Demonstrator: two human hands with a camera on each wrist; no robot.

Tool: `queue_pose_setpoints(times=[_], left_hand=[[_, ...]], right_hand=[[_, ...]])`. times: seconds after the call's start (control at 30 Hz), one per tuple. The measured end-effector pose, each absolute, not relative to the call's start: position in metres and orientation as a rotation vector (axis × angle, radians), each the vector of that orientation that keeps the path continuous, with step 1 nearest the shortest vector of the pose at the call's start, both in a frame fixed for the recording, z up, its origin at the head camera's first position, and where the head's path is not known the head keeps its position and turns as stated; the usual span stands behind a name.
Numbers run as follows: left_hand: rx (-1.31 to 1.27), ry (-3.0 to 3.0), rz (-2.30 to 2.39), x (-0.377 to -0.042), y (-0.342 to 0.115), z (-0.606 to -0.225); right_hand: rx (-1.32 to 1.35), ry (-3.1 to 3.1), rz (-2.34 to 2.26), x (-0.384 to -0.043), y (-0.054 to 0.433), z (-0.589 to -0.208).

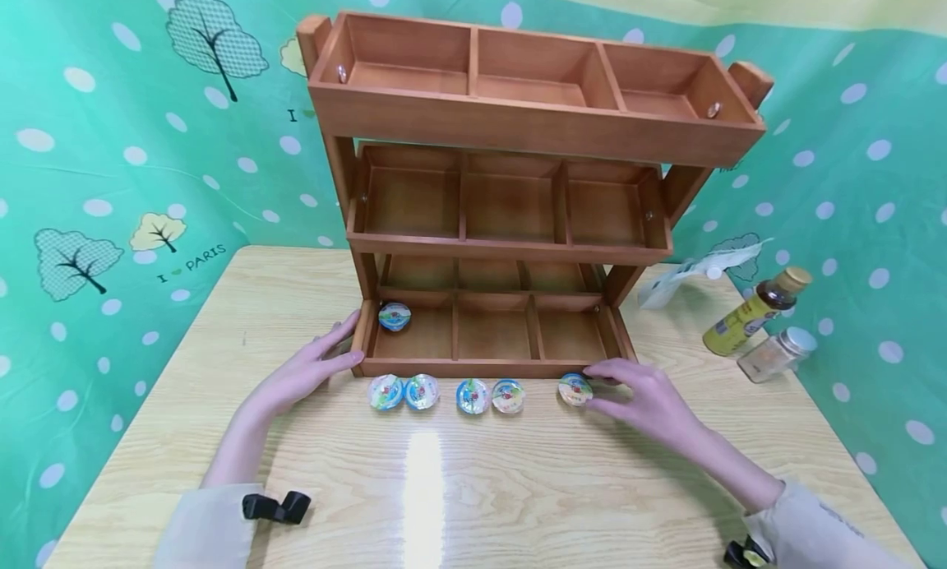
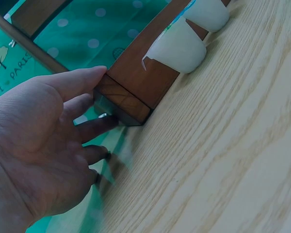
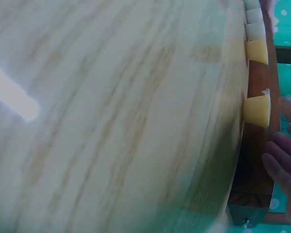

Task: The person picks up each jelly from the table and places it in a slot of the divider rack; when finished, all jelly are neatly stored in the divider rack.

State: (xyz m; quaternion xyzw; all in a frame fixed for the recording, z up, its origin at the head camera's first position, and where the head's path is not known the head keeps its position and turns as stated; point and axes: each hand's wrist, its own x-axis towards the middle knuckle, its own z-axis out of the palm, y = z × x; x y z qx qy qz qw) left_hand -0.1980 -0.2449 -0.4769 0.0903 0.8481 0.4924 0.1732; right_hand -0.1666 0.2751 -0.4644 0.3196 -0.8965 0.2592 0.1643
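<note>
My left hand (image 1: pixel 311 372) touches the lower left end of a brown wooden tiered shelf (image 1: pixel 518 125), thumb at its front corner and the other fingers reaching along the side. Beside the rightmost small jelly cup (image 1: pixel 575 390) is my right hand (image 1: pixel 651 400); in the right wrist view a gap shows between that yellow cup (image 3: pixel 257 110) and the fingers (image 3: pixel 279 172). More lidded cups stand in front of the shelf: a left pair (image 1: pixel 404 392) and a middle pair (image 1: pixel 490 396). Another cup (image 1: pixel 394 316) sits in the bottom tier's left compartment.
On the table's right stand a yellow-labelled bottle (image 1: pixel 747 321), a clear jar (image 1: pixel 777 355) with a pale lid, and a pale plastic packet (image 1: pixel 688 277). A green dotted cloth (image 1: pixel 133 191) hangs behind and at both sides of the wooden table (image 1: pixel 355 487).
</note>
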Motion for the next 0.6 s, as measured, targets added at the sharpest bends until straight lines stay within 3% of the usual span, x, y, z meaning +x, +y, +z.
queue_pose_setpoints(times=[0.6], left_hand=[[0.228, 2.435, 1.365, -0.197, -0.244, -0.475]], right_hand=[[0.839, -2.600, 0.530, -0.164, 0.258, -0.478]])
